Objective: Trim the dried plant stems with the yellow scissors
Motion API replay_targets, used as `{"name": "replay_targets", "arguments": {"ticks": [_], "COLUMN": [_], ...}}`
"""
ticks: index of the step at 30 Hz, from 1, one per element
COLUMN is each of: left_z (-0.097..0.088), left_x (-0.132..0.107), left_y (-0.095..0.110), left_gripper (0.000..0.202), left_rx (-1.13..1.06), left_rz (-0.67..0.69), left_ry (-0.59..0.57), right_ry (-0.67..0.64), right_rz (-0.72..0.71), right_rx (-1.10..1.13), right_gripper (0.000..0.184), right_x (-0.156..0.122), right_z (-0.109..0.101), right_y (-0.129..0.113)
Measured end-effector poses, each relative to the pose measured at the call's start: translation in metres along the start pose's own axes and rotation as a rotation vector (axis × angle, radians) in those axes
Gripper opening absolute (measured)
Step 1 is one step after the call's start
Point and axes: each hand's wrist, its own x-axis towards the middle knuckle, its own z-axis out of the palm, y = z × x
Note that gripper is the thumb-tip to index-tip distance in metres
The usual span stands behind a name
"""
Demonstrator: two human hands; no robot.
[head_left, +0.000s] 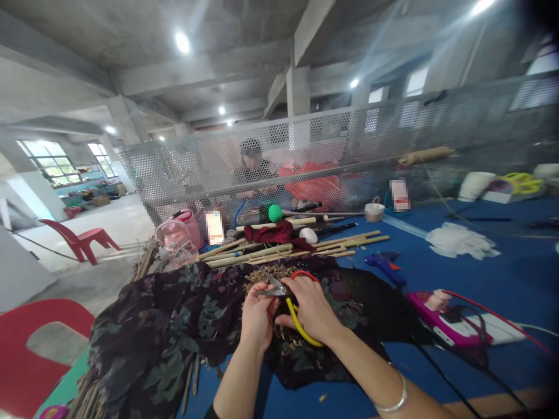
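In my right hand (312, 308) is a pair of scissors (301, 330) with one red and one yellow handle loop; the blades stand apart and point left. My left hand (258, 311) is closed by the blades, its fingertips pinched together on something too small or hidden to make out. Beneath both hands lies a heap of dry brown plant bits (286, 340), partly covered by them. Under the heap spreads a dark cloth with a leaf pattern (174, 326).
Behind the cloth lie several pale sticks (248, 255), a dark red cloth (271, 234) and a green ball (275, 213). To the right are a blue glue gun (385, 267) and a magenta-and-white power strip (458, 331) with cords. A perforated metal screen (187, 163) stands behind, with a person beyond it.
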Motion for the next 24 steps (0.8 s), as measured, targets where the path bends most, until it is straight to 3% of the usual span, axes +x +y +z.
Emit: {"name": "replay_targets", "arguments": {"ticks": [10,17,24], "left_z": [-0.0026,-0.0056,-0.0067], "left_x": [0.0012,0.0006,-0.0004], "left_y": [-0.0003,-0.0001,0.0025], "left_gripper": [0.044,0.044,0.046], "left_rx": [0.021,0.056,0.012], "left_rz": [0.095,0.189,0.147], "left_ry": [0.007,-0.06,-0.046], "right_ry": [-0.021,-0.039,-0.054], "right_rz": [-0.006,0.045,0.066], "right_rx": [-0.03,0.039,0.094], "right_gripper": [0.06,0.051,0.045], "right_x": [0.0005,-0.0003,-0.0019], "right_z": [-0.0035,-0.0028,0.0036], "right_y": [-0.0035,-0.0027,0.0014]}}
